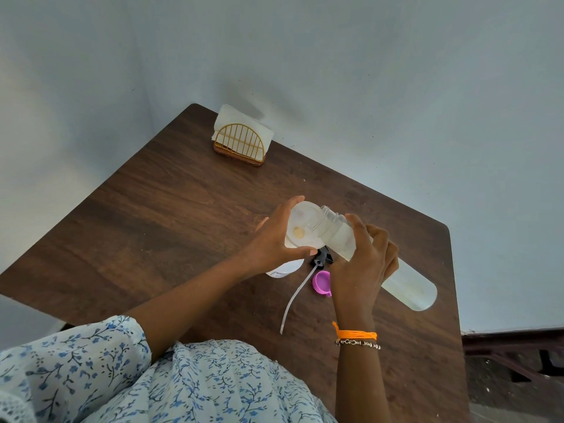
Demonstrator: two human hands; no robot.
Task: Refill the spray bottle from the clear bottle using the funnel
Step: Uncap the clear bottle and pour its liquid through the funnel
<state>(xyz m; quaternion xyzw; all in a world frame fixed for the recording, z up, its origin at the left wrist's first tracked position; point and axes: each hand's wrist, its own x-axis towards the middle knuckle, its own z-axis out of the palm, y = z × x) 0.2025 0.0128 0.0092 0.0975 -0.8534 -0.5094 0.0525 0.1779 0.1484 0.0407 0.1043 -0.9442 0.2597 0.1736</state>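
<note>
Clear bottle (393, 271): held in the air over the counter (152, 224), tipped well past level. Long axis runs from the rounded base at lower right, up and left to the open threaded mouth. Mouth sits right over the funnel (300, 225), at or just inside its near rim; whether glass touches plastic cannot be told. Body looks pale and mostly see-through; liquid level inside not readable.

Right hand (363, 264): grip wrapped closed around the bottle's upper body, just behind the shoulder, thumb on top. The heavy base end hangs out beyond the grip to the right, so the tilt is steered from the neck end.

Funnel: translucent, wide bowl facing up, a yellowish patch at its throat. Left hand (276, 241): grip closed on the funnel rim, thumb along the near edge, fingers over the far edge.

Spray bottle (285, 268): only a white sliver with a label shows below the left hand, standing on the counter directly under the funnel. Funnel stem in its neck is likely but hidden.

Spray head (322, 257): black, lying on the counter just beside the spray bottle, dip tube (294, 299) trailing toward the person. Purple cap (322, 282) lies near it, under the right wrist.

Judgement: pour step. Coming move turns on raising the base end while the mouth stays centred over the bowl.
</note>
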